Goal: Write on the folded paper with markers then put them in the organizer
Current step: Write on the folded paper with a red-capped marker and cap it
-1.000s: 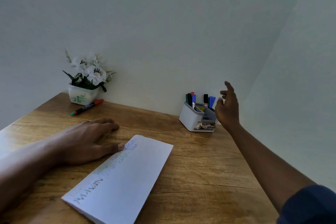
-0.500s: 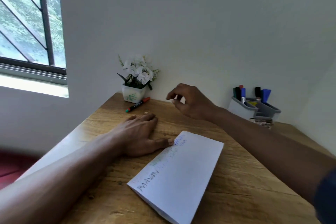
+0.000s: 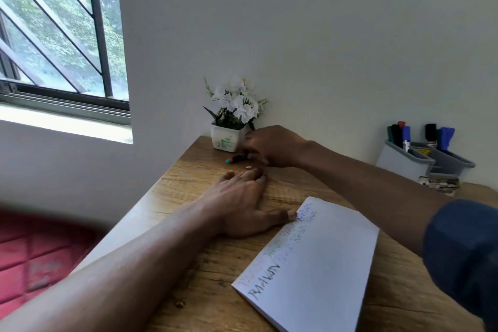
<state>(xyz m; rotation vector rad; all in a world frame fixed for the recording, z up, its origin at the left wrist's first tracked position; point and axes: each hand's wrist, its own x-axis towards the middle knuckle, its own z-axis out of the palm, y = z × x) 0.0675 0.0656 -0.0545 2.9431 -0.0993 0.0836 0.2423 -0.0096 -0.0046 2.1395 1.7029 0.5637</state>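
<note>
Head view. L hand [image 3: 242,205] lies flat, palm down on wooden table [image 3: 188,178], fingers straight, grasping nothing; thumb tip touches near-left corner of folded paper [image 3: 318,259]. Paper lies flat at table centre-right, w/ handwritten lines in several colours along its left edge. R hand [image 3: 272,145] is reached across to far edge, fingers curled down onto one end of loose marker [image 3: 236,158], which lies on table just in front of flower pot [image 3: 226,140]. Blur at fingertips: cannot tell whether grasp is closed. Organizer [image 3: 404,162] stands far right by wall, well apart from loose marker, w/ other markers [image 3: 401,135] upright inside.
</note>
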